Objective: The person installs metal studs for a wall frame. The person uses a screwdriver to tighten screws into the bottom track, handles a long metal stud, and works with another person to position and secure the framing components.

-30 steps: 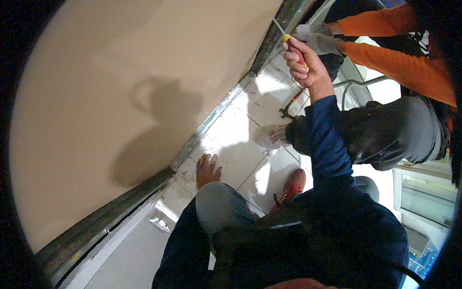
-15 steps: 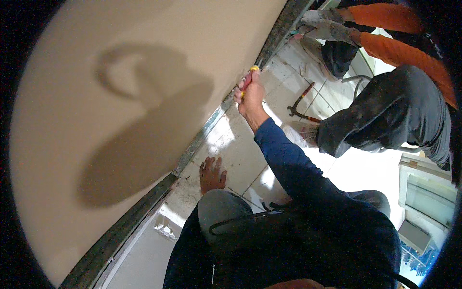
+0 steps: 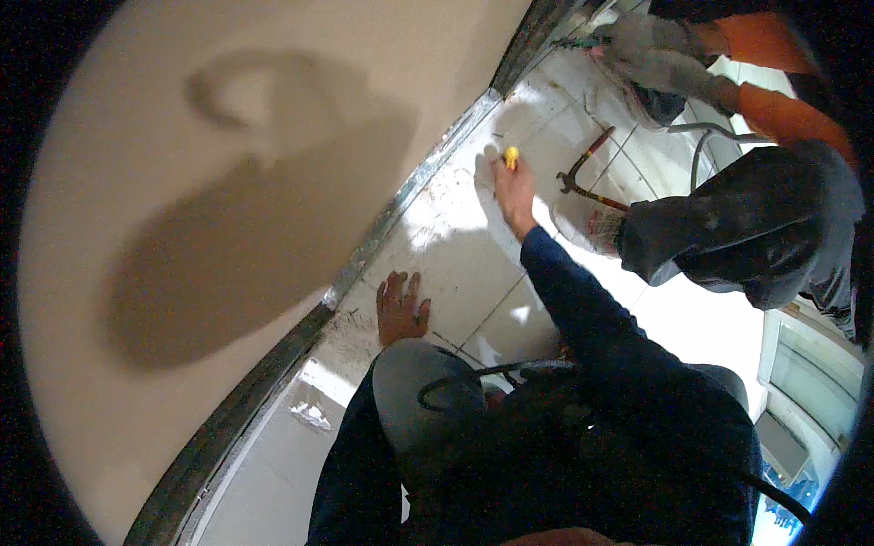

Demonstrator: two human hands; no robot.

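Beside the metal track [image 3: 401,196], the right hand [image 3: 515,187] has its grip closed round a yellow-handled tool [image 3: 511,157], direction hidden.

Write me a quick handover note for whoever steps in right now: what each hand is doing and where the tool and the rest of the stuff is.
Left hand: empty, flat on the tiled floor beside the metal track at the wall's foot.
Right hand: closed on a yellow-handled tool, low over the floor near the track; its tip is hidden.
Nearby: a hacksaw lies on the tiles; a co-worker's gloved hands work at the track farther along.
Done or left: cannot be judged from this view.
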